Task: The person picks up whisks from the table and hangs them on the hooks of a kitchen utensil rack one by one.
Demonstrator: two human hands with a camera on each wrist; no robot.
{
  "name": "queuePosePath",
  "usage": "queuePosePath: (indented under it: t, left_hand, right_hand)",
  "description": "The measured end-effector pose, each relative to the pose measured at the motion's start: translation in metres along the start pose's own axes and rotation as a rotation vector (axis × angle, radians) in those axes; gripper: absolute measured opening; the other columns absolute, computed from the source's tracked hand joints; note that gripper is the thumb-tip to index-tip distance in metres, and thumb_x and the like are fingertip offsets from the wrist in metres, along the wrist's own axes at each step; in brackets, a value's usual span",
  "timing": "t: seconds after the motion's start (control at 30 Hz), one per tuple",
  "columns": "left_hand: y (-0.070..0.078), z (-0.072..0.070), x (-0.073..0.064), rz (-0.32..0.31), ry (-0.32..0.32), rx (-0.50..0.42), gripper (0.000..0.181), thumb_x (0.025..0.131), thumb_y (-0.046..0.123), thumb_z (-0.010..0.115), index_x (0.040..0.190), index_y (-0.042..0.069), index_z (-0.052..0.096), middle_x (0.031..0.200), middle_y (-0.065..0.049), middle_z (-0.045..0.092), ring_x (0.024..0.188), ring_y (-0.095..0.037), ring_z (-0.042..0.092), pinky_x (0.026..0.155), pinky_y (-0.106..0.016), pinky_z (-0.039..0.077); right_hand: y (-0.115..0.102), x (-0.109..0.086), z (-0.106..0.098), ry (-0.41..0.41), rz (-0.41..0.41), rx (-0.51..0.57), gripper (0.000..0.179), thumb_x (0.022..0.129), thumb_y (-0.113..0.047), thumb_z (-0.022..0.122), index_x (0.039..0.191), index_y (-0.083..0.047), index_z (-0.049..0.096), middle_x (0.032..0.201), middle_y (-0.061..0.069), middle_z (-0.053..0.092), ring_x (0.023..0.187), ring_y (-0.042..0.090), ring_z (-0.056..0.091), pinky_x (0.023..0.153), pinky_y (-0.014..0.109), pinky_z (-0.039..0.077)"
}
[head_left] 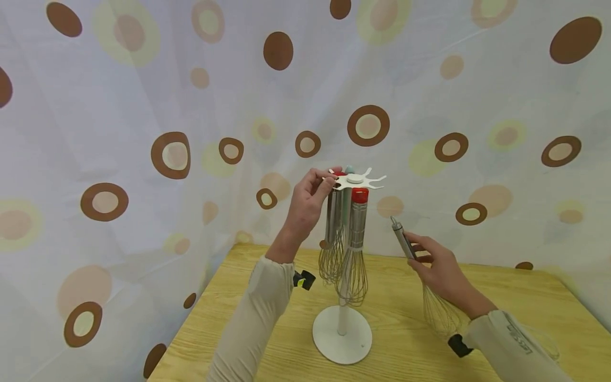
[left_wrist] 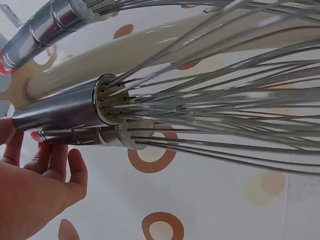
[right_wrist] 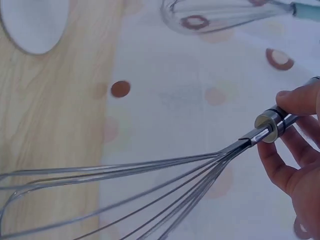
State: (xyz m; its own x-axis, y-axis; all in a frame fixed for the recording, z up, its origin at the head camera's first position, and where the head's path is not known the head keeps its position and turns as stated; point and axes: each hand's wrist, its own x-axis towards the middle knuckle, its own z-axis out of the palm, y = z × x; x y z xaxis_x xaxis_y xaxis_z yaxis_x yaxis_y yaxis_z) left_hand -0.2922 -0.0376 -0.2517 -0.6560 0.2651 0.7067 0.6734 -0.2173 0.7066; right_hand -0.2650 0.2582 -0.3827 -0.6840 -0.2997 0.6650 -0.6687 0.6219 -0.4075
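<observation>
My left hand [head_left: 305, 204] pinches the left edge of a white rotating whisk rack [head_left: 355, 179], beside the top of a hanging steel-handled whisk [left_wrist: 60, 110]. Its thumb and fingertips lie close to that handle's upper end; the exact contact is partly hidden. A red-topped whisk [head_left: 358, 220] hangs at the rack's front, and a teal-handled whisk [right_wrist: 306, 11] hangs farther back. Off to the right, my right hand [head_left: 441, 268] grips a slim steel-handled whisk [head_left: 403, 241], apart from the rack. Its handle end tilts up toward the rack and its wires [right_wrist: 200, 165] point downward.
The rack's round white base [head_left: 342, 345] stands on a wooden table [head_left: 267, 318]. Several bare arms spread from the rack's right side. Behind the table hangs a dotted white curtain [head_left: 420, 106]. Thin wire loops [head_left: 544, 339] show partly behind the right sleeve.
</observation>
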Motion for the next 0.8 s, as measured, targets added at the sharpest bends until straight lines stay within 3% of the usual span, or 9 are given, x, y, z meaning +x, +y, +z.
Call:
queuePosePath:
  t: [0.13, 0.33, 0.6, 0.8]
  left_hand:
    - [-0.003, -0.005, 0.003, -0.016, -0.018, -0.011, 0.016, 0.101, 0.008, 0.044, 0.106, -0.006, 0.049, 0.132, -0.021, 0.051, 0.123, -0.022, 0.048, 0.102, -0.033, 0.038]
    - [-0.006, -0.013, 0.007, -0.041, -0.061, -0.037, 0.016, 0.102, 0.009, 0.042, 0.106, -0.006, 0.048, 0.134, -0.02, 0.05, 0.125, -0.021, 0.047, 0.103, -0.033, 0.037]
    - [-0.005, -0.019, 0.01, -0.035, -0.098, -0.034, 0.014, 0.102, 0.009, 0.041, 0.105, -0.002, 0.049, 0.136, -0.02, 0.05, 0.126, -0.02, 0.047, 0.103, -0.036, 0.037]
    - [-0.006, -0.02, 0.009, -0.036, -0.104, -0.037, 0.013, 0.102, 0.01, 0.042, 0.104, 0.0, 0.049, 0.135, -0.02, 0.05, 0.125, -0.019, 0.047, 0.103, -0.036, 0.037]
  right_hand:
    - [-0.019, 0.01, -0.002, 0.077, -0.053, 0.028, 0.07, 0.075, 0.016, 0.07, 0.138, -0.007, 0.047, 0.12, 0.011, 0.056, 0.101, 0.009, 0.054, 0.075, 0.013, 0.048]
    - [-0.047, 0.027, -0.006, 0.16, -0.171, 0.098, 0.071, 0.067, 0.024, 0.071, 0.132, 0.003, 0.05, 0.114, 0.016, 0.057, 0.101, 0.006, 0.054, 0.073, 0.014, 0.049]
    - [-0.087, 0.046, -0.011, 0.211, -0.266, 0.171, 0.074, 0.062, 0.029, 0.07, 0.13, 0.006, 0.05, 0.115, 0.018, 0.056, 0.099, 0.005, 0.056, 0.075, 0.015, 0.05]
    - [-0.098, 0.053, -0.008, 0.247, -0.341, 0.19, 0.069, 0.062, 0.024, 0.075, 0.126, 0.009, 0.052, 0.108, 0.02, 0.056, 0.097, 0.008, 0.056, 0.075, 0.015, 0.05]
